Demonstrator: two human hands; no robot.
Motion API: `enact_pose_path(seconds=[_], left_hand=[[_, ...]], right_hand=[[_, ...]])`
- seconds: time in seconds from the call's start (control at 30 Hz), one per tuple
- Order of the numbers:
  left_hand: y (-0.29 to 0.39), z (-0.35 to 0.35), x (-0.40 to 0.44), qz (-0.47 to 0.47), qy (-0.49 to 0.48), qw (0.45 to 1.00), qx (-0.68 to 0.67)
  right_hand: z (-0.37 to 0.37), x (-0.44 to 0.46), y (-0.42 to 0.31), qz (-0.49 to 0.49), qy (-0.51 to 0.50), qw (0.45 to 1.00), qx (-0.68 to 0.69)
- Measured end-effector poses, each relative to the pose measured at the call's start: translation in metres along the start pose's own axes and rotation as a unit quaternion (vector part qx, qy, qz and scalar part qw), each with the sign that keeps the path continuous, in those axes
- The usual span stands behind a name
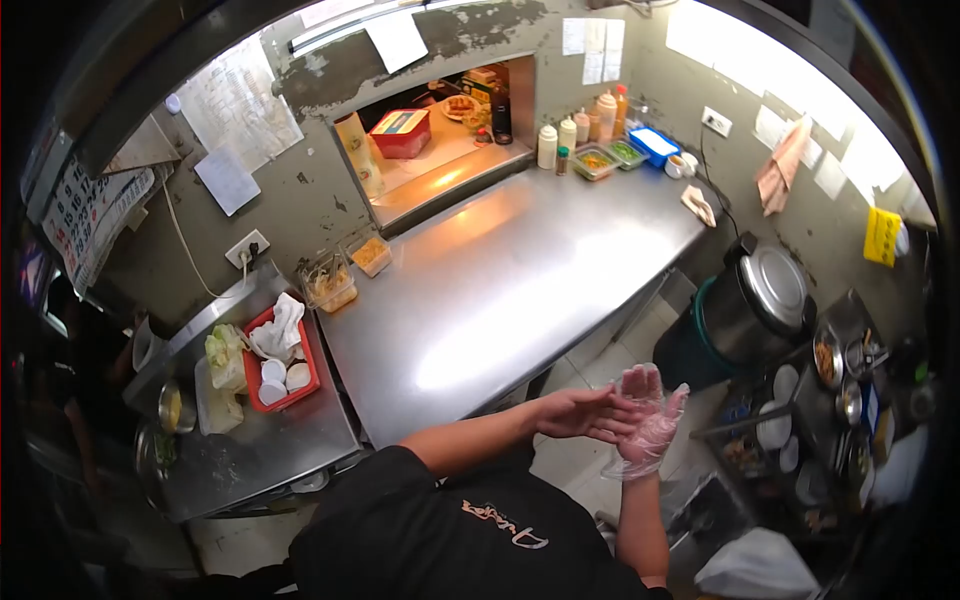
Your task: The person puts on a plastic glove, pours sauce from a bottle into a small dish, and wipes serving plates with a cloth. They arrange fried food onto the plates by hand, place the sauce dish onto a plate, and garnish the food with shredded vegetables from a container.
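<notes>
A clear plastic glove [655,432] covers my right hand [645,405], which is raised with the palm turned up and its fingers spread. My bare left hand [585,413] reaches across in front of my chest. Its fingers lie stretched out against or just over the gloved palm; whether they pinch any of the film cannot be made out. The glove looks loose and wrinkled around the wrist. Both hands are off the near edge of the steel table [520,290].
Sauce bottles [547,147] and tubs [596,162] stand at the table's back right. Two plastic containers [371,255] sit at its left. A red basket [285,395] with white cloth rests on the left counter. A lidded pot [775,285] stands to the right, near crowded shelves.
</notes>
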State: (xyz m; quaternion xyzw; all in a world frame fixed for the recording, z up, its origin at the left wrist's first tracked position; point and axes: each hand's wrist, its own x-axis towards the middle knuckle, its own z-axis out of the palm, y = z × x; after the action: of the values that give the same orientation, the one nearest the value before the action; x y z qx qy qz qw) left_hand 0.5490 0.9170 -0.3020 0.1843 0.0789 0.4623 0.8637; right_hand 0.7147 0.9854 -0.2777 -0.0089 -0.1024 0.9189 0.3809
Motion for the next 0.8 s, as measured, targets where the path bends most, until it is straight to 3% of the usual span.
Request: enact_pose_path(seconds=[0.07,0.1,0.17,0.3,0.43,0.47,0.5,0.57,0.7,0.73,0.8], left_hand=[[0.024,-0.055,-0.009,0.033,0.021,0.999,0.01],[0.038,-0.059,-0.016,0.069,0.089,0.993,0.027],[0.058,-0.08,-0.023,0.124,0.16,0.979,-0.015],[0.097,-0.107,-0.015,0.174,0.118,0.975,-0.072],[0.118,-0.128,0.037,0.15,0.046,0.985,-0.075],[0.12,-0.134,0.052,0.147,0.036,0.987,-0.054],[0.129,-0.139,0.066,0.145,0.027,0.989,-0.028],[0.151,-0.134,0.076,0.144,0.095,0.985,0.003],[0.184,-0.139,0.08,0.167,0.227,0.958,0.051],[0.196,-0.117,0.086,0.172,0.352,0.917,0.079],[0.21,-0.13,0.085,0.203,0.399,0.87,0.205]], right_hand=[[0.017,0.035,-0.017,0.028,-0.077,0.996,0.047],[0.025,0.05,-0.021,0.041,-0.111,0.99,0.071],[0.033,0.079,-0.027,0.051,-0.15,0.987,0.006],[0.017,0.122,-0.019,0.151,-0.136,0.978,-0.038],[-0.018,0.17,-0.003,0.285,-0.015,0.955,-0.082],[-0.025,0.188,0.003,0.3,-0.043,0.947,-0.11],[-0.046,0.2,0.002,0.287,0.023,0.949,-0.128],[-0.091,0.234,-0.017,0.36,0.034,0.928,-0.087],[-0.107,0.3,-0.035,0.433,-0.031,0.889,-0.145],[-0.112,0.318,-0.034,0.453,-0.048,0.872,-0.178],[-0.113,0.361,-0.024,0.501,-0.094,0.823,-0.249]])
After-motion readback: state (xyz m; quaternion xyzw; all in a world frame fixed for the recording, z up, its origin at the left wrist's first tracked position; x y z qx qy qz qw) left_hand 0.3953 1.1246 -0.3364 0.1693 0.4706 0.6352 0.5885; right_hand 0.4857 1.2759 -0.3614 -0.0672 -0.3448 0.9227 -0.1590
